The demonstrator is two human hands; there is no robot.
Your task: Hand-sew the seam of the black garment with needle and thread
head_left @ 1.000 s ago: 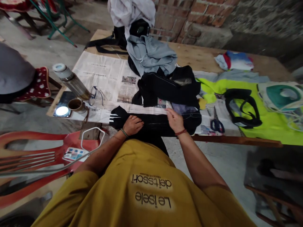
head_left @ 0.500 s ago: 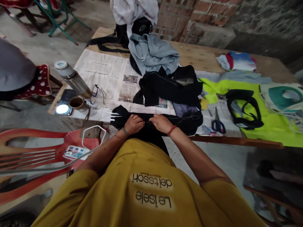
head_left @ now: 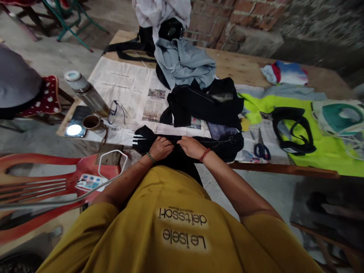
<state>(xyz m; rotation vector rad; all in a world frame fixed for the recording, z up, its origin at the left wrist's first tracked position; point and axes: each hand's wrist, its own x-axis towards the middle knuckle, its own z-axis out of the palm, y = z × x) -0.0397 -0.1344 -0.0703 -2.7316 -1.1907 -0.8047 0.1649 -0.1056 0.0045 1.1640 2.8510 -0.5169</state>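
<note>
A black garment [head_left: 227, 146] with white stripes at its left end lies along the table's front edge. My left hand [head_left: 161, 148] is closed on it, fingers bunching the cloth near the striped end. Just to the right, my right hand [head_left: 192, 147] pinches at the same cloth with thumb and forefinger. It holds what looks like a sewing needle, mostly hidden by the fingertips. White thread [head_left: 231, 140] runs from the right hand across the garment and ends in loose loops. The two hands are a small gap apart.
Scissors [head_left: 260, 148], a black strap [head_left: 294, 148] and an iron [head_left: 339, 117] lie to the right. On the left stand a bottle [head_left: 89, 96], a brown cup [head_left: 93, 124], glasses [head_left: 116, 113] and a lit phone [head_left: 76, 127]. Piled clothes [head_left: 184, 64] lie behind.
My right hand has shifted slightly left, so its fingertips are closer to my left hand. The left hand stays on the cloth.
</note>
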